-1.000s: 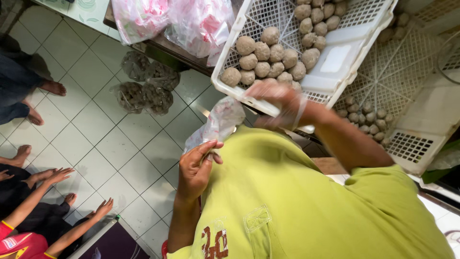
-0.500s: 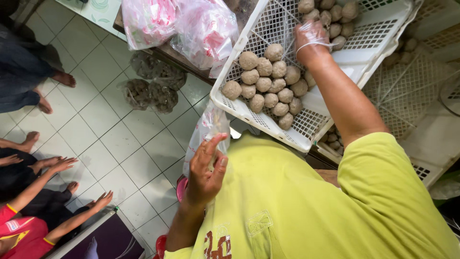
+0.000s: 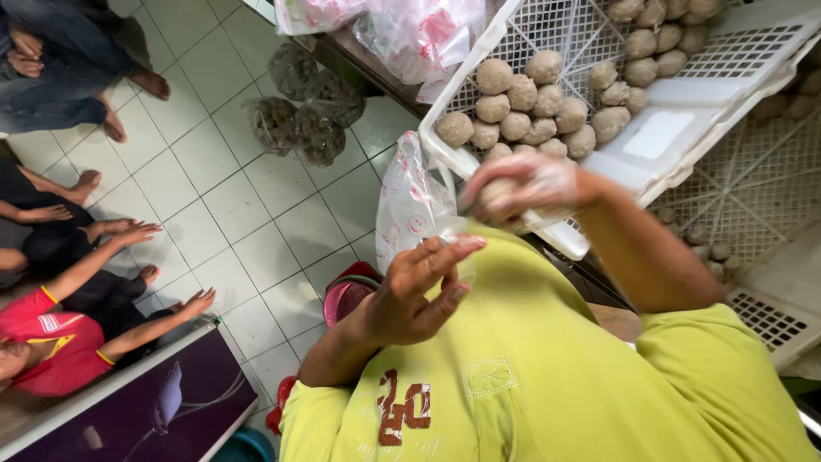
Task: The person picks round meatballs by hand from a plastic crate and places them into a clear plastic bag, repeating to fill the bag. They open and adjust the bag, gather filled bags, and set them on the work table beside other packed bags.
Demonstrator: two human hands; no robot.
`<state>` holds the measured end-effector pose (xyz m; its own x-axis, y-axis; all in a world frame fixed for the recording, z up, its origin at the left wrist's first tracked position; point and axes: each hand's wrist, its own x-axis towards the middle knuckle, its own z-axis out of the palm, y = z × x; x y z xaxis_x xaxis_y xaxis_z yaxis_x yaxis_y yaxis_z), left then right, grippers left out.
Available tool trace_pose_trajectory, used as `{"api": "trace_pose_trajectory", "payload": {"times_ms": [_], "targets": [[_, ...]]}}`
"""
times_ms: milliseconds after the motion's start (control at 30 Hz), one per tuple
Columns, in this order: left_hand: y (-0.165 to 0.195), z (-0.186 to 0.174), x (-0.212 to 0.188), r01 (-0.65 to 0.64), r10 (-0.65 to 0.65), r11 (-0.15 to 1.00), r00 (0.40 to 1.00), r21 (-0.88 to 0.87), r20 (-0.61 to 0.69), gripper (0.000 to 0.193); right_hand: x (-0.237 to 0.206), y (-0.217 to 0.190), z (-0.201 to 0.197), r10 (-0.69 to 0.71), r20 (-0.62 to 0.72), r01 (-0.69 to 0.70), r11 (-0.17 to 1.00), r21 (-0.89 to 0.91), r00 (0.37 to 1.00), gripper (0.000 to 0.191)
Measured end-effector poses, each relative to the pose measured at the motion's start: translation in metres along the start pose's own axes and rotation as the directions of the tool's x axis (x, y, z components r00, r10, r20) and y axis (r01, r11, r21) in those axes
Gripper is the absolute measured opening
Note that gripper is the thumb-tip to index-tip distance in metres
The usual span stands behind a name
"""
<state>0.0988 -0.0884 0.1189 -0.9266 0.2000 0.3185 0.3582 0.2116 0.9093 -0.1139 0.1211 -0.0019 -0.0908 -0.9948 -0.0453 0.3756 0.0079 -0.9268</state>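
Right hand, gloved in thin plastic at frame centre, is closed around a brown ball just over the mouth of a clear printed bag. That bag is pinched at its rim by the left hand below. More brown balls are heaped in the white perforated crate above.

Crate white, lattice-patterned. Balls grey-brown. Bag clear with pink print. Shirt yellow-green, red print. Floor tiles white, grey grid.
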Motion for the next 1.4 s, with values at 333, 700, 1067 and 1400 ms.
{"api": "trace_pose_trajectory", "payload": {"times_ms": [333,700,1067,1400], "targets": [[0.017,0.03,0.009,-0.268,0.437,0.894,0.703,-0.36,0.561,0.051,0.13,0.007,0.118,-0.171,-0.163,0.183,0.981,0.061,0.972,0.049],[-0.026,-0.016,0.036,-0.626,0.479,0.542,0.778,0.56,0.406,0.044,-0.009,-0.036,0.092,-0.289,-0.733,0.12,0.954,-0.275,0.615,0.047],[-0.129,0.045,0.134,0.073,-0.049,0.563,0.997,0.823,-0.055,0.009,-0.074,-0.017,0.013,0.363,-0.578,-0.682,0.426,-0.595,0.731,0.048],[-0.147,0.059,0.176,0.564,-0.588,0.774,0.809,0.286,-0.005,0.026,-0.126,-0.092,-0.096,-0.018,-0.091,-0.036,0.83,-0.557,0.996,0.032]]}}
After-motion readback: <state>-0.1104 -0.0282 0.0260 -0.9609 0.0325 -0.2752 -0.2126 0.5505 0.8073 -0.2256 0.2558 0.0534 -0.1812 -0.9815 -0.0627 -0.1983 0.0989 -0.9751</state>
